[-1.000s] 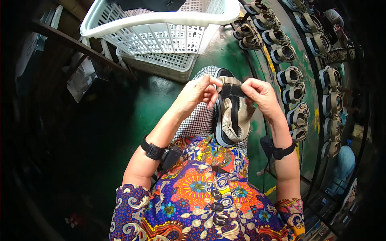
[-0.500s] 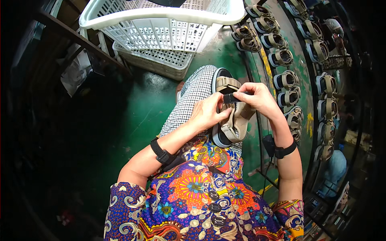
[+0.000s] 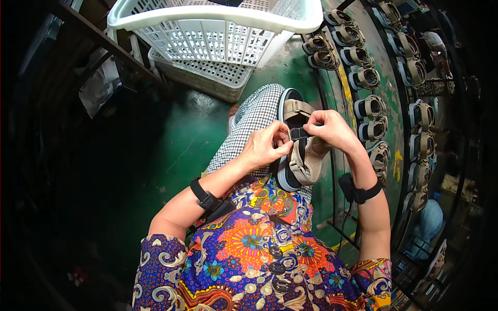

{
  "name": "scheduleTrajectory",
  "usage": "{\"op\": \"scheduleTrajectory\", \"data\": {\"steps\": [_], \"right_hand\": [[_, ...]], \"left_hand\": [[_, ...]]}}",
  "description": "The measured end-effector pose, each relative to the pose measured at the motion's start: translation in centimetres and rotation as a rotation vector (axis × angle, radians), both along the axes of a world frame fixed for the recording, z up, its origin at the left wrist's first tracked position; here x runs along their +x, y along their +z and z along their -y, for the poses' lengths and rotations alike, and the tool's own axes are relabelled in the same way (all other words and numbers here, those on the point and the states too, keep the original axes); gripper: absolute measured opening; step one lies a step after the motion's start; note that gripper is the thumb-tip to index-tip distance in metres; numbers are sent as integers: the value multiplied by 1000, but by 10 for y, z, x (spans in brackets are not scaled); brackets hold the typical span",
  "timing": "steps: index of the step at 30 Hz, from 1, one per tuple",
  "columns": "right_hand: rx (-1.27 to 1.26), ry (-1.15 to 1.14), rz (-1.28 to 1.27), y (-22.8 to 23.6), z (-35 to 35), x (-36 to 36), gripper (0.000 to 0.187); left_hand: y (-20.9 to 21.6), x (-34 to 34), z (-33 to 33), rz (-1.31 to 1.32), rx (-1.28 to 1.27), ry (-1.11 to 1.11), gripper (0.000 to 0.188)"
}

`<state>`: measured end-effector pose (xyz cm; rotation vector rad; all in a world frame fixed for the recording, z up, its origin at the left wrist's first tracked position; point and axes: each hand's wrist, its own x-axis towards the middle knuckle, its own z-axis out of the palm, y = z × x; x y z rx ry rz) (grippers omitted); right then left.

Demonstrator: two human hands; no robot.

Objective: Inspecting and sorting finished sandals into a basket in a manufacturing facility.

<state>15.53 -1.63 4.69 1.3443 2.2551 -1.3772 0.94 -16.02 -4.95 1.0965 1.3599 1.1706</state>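
Sandal [image 3: 303, 155]: lay on the person's lap, sole down, beside the conveyor of sandals [image 3: 371, 109].
Left hand [image 3: 267, 147]: pinched shut on the dark strap [image 3: 300, 133].
Right hand [image 3: 334, 129]: gripped the same strap from the other side.
Change: both hands had dropped from chest height to the lap; strap work looked under way.
Basket [image 3: 218, 23]: white, ahead.

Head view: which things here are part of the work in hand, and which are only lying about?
In hand:
- sandal on the lap
- its dark strap, pinched by left hand and right hand

Lying about:
- white basket, stacked on another
- sandals in rows on the conveyor
- green floor
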Motion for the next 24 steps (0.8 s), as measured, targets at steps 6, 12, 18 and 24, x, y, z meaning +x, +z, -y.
{"op": "scheduleTrajectory", "data": {"steps": [6,12,18,24], "right_hand": [[10,33,54,-1,-3,-2,17],[55,84,101,7,-1,-10,16],[7,117,97,7,2,-8,23],[2,192,78,2,3,-10,23]], "left_hand": [[6,-1,0,-51,34,-3,31],[7,-3,1,-60,50,-11,31],[4,-5,3,-120,150,-9,32],[2,-4,1,-143,193,-6,32]]}}
